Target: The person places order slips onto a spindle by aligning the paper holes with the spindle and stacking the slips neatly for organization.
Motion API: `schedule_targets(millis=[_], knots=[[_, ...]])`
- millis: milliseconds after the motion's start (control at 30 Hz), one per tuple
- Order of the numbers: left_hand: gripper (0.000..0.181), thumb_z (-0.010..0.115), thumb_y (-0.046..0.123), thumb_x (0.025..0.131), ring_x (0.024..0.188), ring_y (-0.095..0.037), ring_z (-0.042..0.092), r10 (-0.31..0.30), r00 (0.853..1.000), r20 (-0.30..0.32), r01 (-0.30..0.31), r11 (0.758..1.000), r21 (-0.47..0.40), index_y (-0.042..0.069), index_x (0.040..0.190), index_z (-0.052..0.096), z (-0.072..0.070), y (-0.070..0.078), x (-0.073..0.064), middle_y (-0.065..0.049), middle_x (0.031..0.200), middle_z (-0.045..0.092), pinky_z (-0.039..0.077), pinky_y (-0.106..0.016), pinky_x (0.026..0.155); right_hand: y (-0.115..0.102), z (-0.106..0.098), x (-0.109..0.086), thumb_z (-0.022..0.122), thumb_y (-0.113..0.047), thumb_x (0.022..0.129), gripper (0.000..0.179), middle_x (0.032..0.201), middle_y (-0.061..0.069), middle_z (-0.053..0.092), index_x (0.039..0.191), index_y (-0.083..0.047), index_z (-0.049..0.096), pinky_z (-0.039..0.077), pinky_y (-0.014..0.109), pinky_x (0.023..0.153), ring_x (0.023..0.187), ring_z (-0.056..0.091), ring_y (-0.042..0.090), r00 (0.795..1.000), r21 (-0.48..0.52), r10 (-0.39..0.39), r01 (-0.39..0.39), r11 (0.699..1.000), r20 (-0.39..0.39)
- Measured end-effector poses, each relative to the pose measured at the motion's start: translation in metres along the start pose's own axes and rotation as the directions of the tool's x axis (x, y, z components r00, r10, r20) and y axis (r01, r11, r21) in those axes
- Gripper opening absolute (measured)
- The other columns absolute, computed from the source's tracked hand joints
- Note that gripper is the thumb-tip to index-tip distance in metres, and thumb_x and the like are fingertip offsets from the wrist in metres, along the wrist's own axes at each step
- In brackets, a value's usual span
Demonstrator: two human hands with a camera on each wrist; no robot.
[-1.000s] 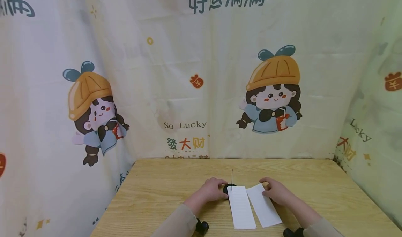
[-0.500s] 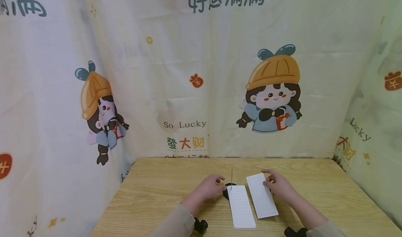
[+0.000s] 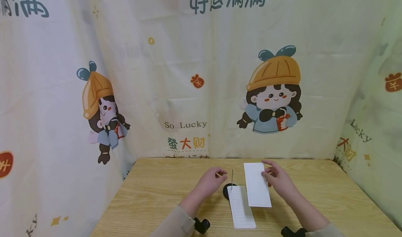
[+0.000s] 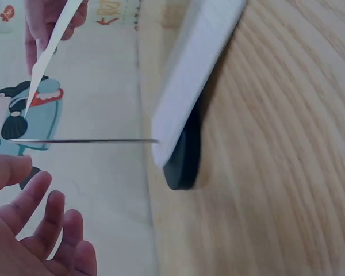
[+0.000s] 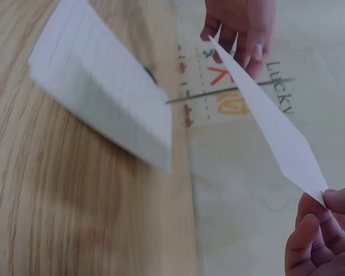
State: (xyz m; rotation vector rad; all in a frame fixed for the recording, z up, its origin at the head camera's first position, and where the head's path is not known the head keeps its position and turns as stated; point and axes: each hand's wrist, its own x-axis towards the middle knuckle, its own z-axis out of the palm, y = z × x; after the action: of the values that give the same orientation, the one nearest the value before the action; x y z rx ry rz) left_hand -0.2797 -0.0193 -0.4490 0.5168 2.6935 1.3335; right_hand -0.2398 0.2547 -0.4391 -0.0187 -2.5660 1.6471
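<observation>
My right hand (image 3: 280,182) pinches a white paper slip (image 3: 257,187) by its upper right edge, between thumb and fingers. The slip is lifted off the table, right of a thin metal spike (image 3: 232,177). That spike stands upright on a round black base (image 3: 225,192). A stack of lined paper slips (image 3: 242,211) is pierced near its top end by the spike and slants toward me. My left hand (image 3: 210,182) hovers left of the spike, fingers loosely bent with nothing between them. In the left wrist view, the left hand (image 4: 43,230) is apart from the spike's tip.
The wooden table (image 3: 166,184) ends at a printed cloth (image 3: 176,90) hanging behind it and on both sides. Black wrist devices (image 3: 202,225) sit on both forearms, near the sleeve cuffs.
My right hand has raised the slip from the table, moving it up and away beside the spike. My left hand has let go of the base and risen slightly.
</observation>
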Motion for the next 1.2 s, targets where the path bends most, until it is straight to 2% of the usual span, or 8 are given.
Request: schedule_targets(millis=[133,267,467,600,900,1200], knots=[[0.017,0.062,0.031,0.099,0.093,-0.012,0.057,-0.004,1.0,-0.027,0.003,0.999,-0.049,0.019,0.108,0.07,-0.002,0.008,0.0,0.009,0.102,0.062,0.048,-0.038,0.079,-0.011,0.006,-0.003,0.061,-0.008,0.098,0.05,0.102,0.014,0.06,0.145,-0.008,0.044,0.052,0.034,0.066,0.075,0.054,0.021,1.0,0.053,-0.009,0.009,0.999,-0.012],[0.018,0.061,0.034,0.099,0.092,-0.012,0.058,-0.002,0.998,-0.062,-0.004,0.996,-0.095,0.019,0.106,0.07,-0.002,0.012,0.001,0.009,0.099,0.063,0.049,-0.037,0.077,-0.019,0.015,-0.005,0.062,-0.008,0.098,0.049,0.101,0.014,0.06,0.143,-0.008,0.045,0.051,0.031,0.064,0.075,0.054,0.021,1.0,0.099,-0.028,0.027,0.995,0.007],[0.027,0.058,0.038,0.1,0.092,-0.014,0.059,-0.015,0.993,-0.114,-0.005,0.984,-0.179,0.015,0.107,0.07,0.0,0.014,0.005,0.004,0.102,0.067,0.049,-0.037,0.077,-0.023,0.028,-0.003,0.062,-0.006,0.096,0.047,0.1,0.013,0.06,0.141,-0.01,0.048,0.052,0.033,0.064,0.074,0.054,0.021,1.0,0.098,-0.026,0.025,0.995,0.013],[0.029,0.058,0.041,0.099,0.091,-0.013,0.059,-0.028,0.993,-0.113,0.004,0.978,-0.211,0.015,0.107,0.07,0.003,0.018,0.008,0.002,0.103,0.068,0.049,-0.036,0.077,-0.022,0.035,-0.002,0.062,-0.006,0.097,0.046,0.1,0.013,0.06,0.141,-0.01,0.048,0.052,0.034,0.065,0.076,0.055,0.022,1.0,0.099,-0.019,0.017,0.995,0.019],[0.023,0.068,0.038,0.094,0.089,-0.014,0.058,-0.06,0.992,-0.11,0.034,0.974,-0.225,0.016,0.098,0.068,0.013,0.023,0.013,0.005,0.096,0.064,0.049,-0.034,0.072,-0.021,0.045,0.0,0.062,-0.006,0.097,0.046,0.101,0.012,0.061,0.14,-0.012,0.05,0.051,0.032,0.065,0.077,0.055,0.022,1.0,0.121,0.006,-0.007,0.993,0.011],[0.021,0.066,0.037,0.095,0.084,-0.014,0.056,-0.075,0.993,-0.091,0.05,0.968,-0.247,0.016,0.092,0.065,0.018,0.021,0.017,0.004,0.093,0.063,0.046,-0.032,0.069,-0.021,0.046,0.0,0.061,-0.006,0.097,0.046,0.1,0.013,0.062,0.141,-0.011,0.049,0.052,0.034,0.065,0.077,0.054,0.022,1.0,0.149,0.003,-0.005,0.989,0.013]])
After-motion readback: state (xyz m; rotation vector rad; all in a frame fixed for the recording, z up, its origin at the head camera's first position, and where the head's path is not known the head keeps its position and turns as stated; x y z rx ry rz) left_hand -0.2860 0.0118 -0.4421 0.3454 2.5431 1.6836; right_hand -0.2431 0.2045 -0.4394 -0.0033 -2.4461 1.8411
